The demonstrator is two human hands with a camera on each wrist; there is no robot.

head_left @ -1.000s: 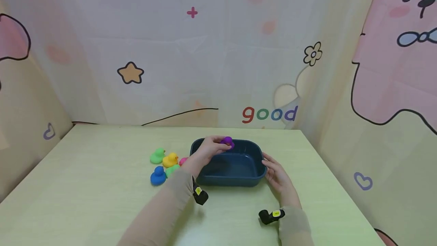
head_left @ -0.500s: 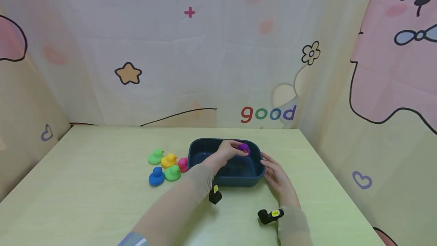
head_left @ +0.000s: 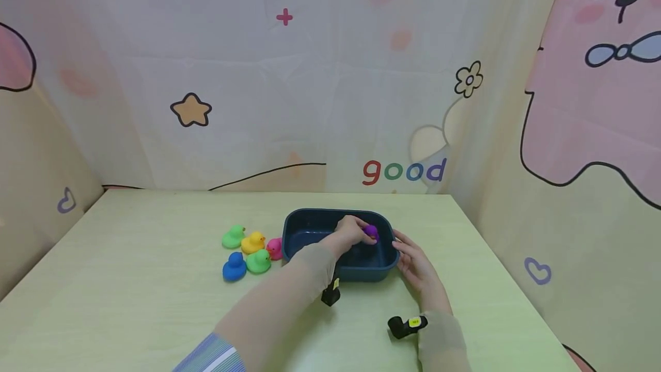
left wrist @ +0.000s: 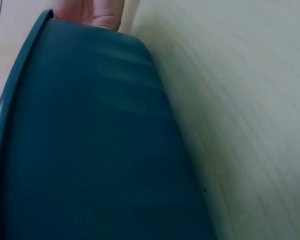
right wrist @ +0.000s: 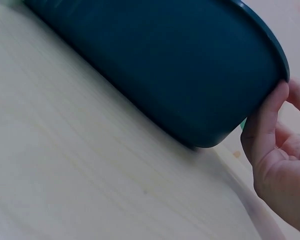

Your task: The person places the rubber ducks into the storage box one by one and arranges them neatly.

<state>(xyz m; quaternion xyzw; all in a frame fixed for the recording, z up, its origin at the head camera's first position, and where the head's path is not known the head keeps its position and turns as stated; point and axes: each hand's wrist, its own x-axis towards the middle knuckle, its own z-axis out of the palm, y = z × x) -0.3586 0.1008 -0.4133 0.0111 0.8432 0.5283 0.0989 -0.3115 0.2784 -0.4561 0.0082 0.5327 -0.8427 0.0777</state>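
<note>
A purple rubber duck (head_left: 370, 232) is pinched in the fingers of my left hand (head_left: 350, 231), down inside the dark blue plastic basin (head_left: 356, 274) toward its right end. My right hand (head_left: 418, 266) stays at the basin's right side, its fingers resting against the outer wall and rim without wrapping round it. The right wrist view shows those fingers (right wrist: 270, 117) at the basin's corner, just under the rim. In the left wrist view the basin's outer wall (left wrist: 90, 135) fills most of the picture and hides the left hand and the duck.
Left of the basin several rubber ducks sit close together: a green duck (head_left: 233, 236), a yellow duck (head_left: 253, 243), a pink duck (head_left: 275, 249), a second green duck (head_left: 258, 262) and a blue duck (head_left: 234, 267). A printed curtain (head_left: 232, 73) surrounds the table (head_left: 129, 280).
My left hand has moved right and down into the basin with the purple duck. The pink duck and the nearer green duck have come into full view. My right hand keeps its place.
</note>
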